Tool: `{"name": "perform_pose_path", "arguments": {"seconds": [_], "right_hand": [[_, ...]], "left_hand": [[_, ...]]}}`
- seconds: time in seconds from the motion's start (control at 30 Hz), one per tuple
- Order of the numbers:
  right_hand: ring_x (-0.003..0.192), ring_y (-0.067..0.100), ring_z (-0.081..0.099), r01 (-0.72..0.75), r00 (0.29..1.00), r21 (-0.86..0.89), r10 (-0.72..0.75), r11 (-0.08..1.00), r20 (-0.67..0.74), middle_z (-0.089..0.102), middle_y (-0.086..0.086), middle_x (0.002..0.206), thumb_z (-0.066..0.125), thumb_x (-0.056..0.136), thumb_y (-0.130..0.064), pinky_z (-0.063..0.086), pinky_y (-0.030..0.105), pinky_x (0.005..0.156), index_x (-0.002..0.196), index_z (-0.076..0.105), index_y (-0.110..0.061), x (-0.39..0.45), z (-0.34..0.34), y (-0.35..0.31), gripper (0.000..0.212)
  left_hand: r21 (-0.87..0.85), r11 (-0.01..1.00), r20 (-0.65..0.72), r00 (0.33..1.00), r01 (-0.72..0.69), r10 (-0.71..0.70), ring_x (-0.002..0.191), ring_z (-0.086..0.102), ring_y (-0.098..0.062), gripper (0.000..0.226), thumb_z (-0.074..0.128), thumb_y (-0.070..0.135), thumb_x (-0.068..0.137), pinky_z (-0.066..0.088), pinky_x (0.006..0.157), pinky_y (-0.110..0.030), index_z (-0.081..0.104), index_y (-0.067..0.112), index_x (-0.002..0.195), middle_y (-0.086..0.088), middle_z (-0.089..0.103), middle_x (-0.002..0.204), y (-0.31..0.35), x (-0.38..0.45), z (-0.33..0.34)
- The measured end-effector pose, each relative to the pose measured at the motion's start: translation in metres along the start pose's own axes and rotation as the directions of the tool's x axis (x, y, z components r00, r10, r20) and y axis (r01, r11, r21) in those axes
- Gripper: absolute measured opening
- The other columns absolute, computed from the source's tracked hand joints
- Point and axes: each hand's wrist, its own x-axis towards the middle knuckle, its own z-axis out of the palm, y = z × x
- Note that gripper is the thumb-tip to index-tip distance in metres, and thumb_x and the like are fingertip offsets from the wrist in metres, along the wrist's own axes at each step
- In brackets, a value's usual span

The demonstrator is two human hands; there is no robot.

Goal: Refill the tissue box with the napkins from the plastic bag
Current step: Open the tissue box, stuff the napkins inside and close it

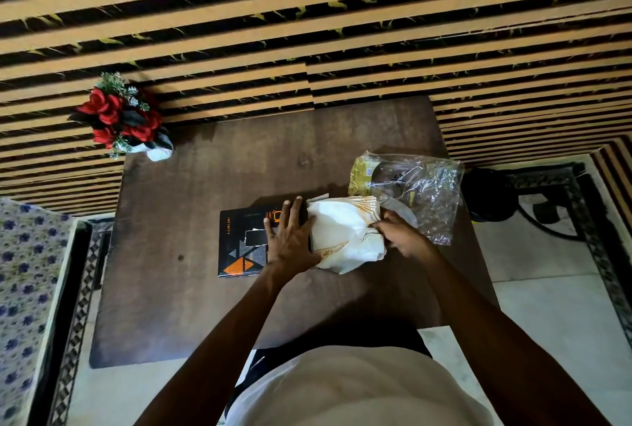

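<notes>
Head view is showing a person working over a dark wooden table (191, 289). The tissue box (241, 244), black with orange triangles, is lying flat near the middle of the table. The left hand (290, 237) is pressing down on the box's right end with fingers spread and flat; it is gripping nothing, only bracing. A stack of white napkins (342, 237) is lying just right of that hand, touching the box's right end and bulging upward. The right hand (400, 237) is resting against the stack's right side with fingers curled; whether it is pinching the stack or only pushing it cannot be told. The clear plastic bag (417, 193) is lying crumpled toward the table's right edge, just behind the right hand, apparently emptied of most of its contents. A vase of red flowers (126, 121) is standing at the far left corner, well apart from the work.

Judged step: the napkins are being fed into the box through its right end, and insertion is only beginning. The next move is calling for squeezing the stack flat, aligning it with the opening, and sliding it leftward while the left hand is keeping the box from shifting.
</notes>
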Motion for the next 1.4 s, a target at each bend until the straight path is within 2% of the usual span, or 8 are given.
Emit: {"name": "perform_pose_path", "arguments": {"seconds": [0.23, 0.37, 0.53, 0.7, 0.87, 1.07, 1.2, 1.4], "right_hand": [[0.07, 0.016, 0.059, 0.081, 0.996, -0.03, -0.08, 0.996, 0.051, 0.066, 0.008, 0.106, 0.044, 0.096, -0.014, 0.046, 0.022, 0.048, 0.133, 0.049, -0.022, -0.001, 0.015, 0.014, 0.038], [0.073, 0.021, 0.057, 0.112, 0.993, 0.143, -0.114, 0.983, 0.007, 0.064, 0.014, 0.1, 0.044, 0.096, -0.001, 0.042, 0.029, 0.059, 0.13, 0.053, -0.006, -0.001, 0.014, 0.021, 0.035], [0.09, 0.03, 0.062, 0.101, 0.993, 0.17, -0.109, 0.98, 0.04, 0.066, 0.017, 0.11, 0.044, 0.097, -0.005, 0.048, 0.035, 0.069, 0.127, 0.058, -0.008, 0.002, 0.023, 0.015, 0.034], [0.083, 0.025, 0.062, 0.072, 0.996, 0.077, -0.076, 0.994, 0.055, 0.067, 0.013, 0.108, 0.044, 0.098, -0.014, 0.049, 0.027, 0.058, 0.127, 0.059, -0.014, 0.001, 0.021, 0.004, 0.033], [0.09, 0.028, 0.066, 0.052, 0.998, -0.084, -0.049, 0.995, 0.039, 0.069, 0.012, 0.114, 0.045, 0.096, -0.019, 0.053, 0.03, 0.061, 0.129, 0.056, -0.02, 0.0, 0.02, -0.007, 0.035], [0.094, 0.027, 0.065, 0.104, 0.992, -0.327, -0.12, 0.939, -0.027, 0.064, 0.013, 0.116, 0.044, 0.088, -0.011, 0.056, 0.032, 0.063, 0.12, 0.056, -0.008, -0.002, 0.039, -0.03, 0.035], [0.071, 0.018, 0.062, -0.002, 1.0, -0.055, 0.001, 0.998, -0.023, 0.065, 0.007, 0.101, 0.037, 0.096, -0.012, 0.048, 0.024, 0.05, 0.123, 0.057, -0.013, -0.001, 0.042, -0.027, 0.034], [0.064, 0.018, 0.059, -0.047, 0.999, 0.158, 0.049, 0.986, -0.004, 0.064, 0.004, 0.079, 0.044, 0.098, -0.02, 0.051, 0.029, 0.055, 0.095, 0.064, -0.017, -0.001, 0.033, -0.013, 0.021]], "left_hand": [[-0.006, 1.0, 0.064, 0.998, -0.02, 0.02, 0.151, -0.008, -0.033, 0.112, 0.076, 0.059, 0.063, 0.008, 0.114, -0.07, 0.018, 0.025, 0.153, -0.006, -0.007, 0.164, -0.009, 0.003, -0.009], [-0.042, 0.996, 0.058, 0.995, -0.082, 0.084, 0.151, -0.005, -0.034, 0.111, 0.079, 0.058, 0.06, 0.009, 0.115, -0.069, 0.025, 0.026, 0.151, -0.009, -0.004, 0.164, -0.023, 0.002, -0.008], [-0.075, 0.994, 0.066, 0.994, -0.078, 0.083, 0.151, -0.009, -0.035, 0.11, 0.082, 0.053, 0.06, 0.005, 0.113, -0.069, 0.026, 0.025, 0.15, -0.01, -0.007, 0.164, -0.021, 0.002, -0.007], [-0.168, 0.985, -0.029, 0.999, -0.033, 0.028, 0.151, 0.002, -0.032, 0.079, 0.073, 0.052, 0.073, 0.008, 0.117, -0.067, 0.042, 0.029, 0.142, -0.01, 0.005, 0.163, -0.021, 0.002, -0.006], [-0.049, 0.999, -0.011, 1.0, -0.005, 0.005, 0.15, 0.005, -0.034, 0.109, 0.072, 0.066, 0.065, 0.015, 0.114, -0.069, 0.02, 0.024, 0.152, -0.009, 0.007, 0.162, -0.011, 0.004, -0.004], [-0.087, 0.996, 0.014, 1.0, -0.012, 0.013, 0.145, 0.012, -0.037, 0.115, 0.085, 0.049, 0.056, 0.02, 0.109, -0.074, 0.024, 0.02, 0.149, -0.009, 0.011, 0.159, -0.007, 0.01, -0.015], [-0.156, 0.987, -0.071, 0.997, -0.047, 0.036, 0.142, 0.023, -0.038, 0.105, 0.081, 0.056, 0.055, 0.023, 0.11, -0.071, 0.034, 0.021, 0.142, -0.011, 0.014, 0.158, -0.019, 0.006, -0.007], [-0.2, 0.976, -0.091, 0.993, -0.086, 0.069, 0.148, 0.013, -0.035, 0.074, 0.075, 0.051, 0.07, 0.012, 0.114, -0.071, 0.048, 0.023, 0.133, -0.012, 0.014, 0.158, -0.023, 0.0, 0.0]]}}
